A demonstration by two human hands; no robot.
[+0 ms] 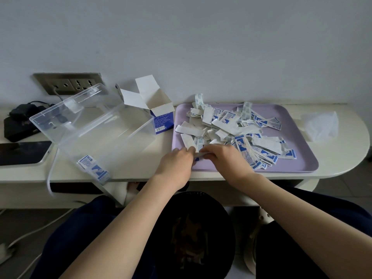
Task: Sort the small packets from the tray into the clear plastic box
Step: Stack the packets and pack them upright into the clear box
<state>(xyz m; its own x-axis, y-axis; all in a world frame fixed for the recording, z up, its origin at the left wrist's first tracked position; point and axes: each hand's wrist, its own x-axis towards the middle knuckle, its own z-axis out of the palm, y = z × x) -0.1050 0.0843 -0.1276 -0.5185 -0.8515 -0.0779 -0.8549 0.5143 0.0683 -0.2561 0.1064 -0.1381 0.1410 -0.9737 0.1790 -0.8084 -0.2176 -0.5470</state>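
Squaring up the bundle (198, 155) looks like the step in hand. You hold a few packets between both hands at the tray's near left corner, low over its floor. Your left hand (177, 161) pinches one end with fingers and thumb curled in. Your right hand (223, 158) curls its fingers round the other end. Your fingers hide how many packets you hold. Tap the long edges level against the tray (291, 166) before you lift, so the bundle travels as one block and does not fan out.

The pile (237, 133) of loose packets covers most of the tray's middle, heaped and crossing, with blue faces and white backs mixed. Draw from its near edge rather than dig under it. These thin paper sleeves will probably slide and buckle if you squeeze hard, so turn strays to face one way as you gather them.

The box (96, 125) stands open just left of the tray, its lid thrown back. One small stack (94, 168) stands in its near corner, blue print towards you. Set the bundle against that stack, the same way round. Steady it with one hand while the other lets go, or it may topple on the smooth plastic.

Behind, between box and tray, an open carton (159, 115) sits on the bench (342, 150). Keep your forearm low on the way across so you do not clip the box wall.
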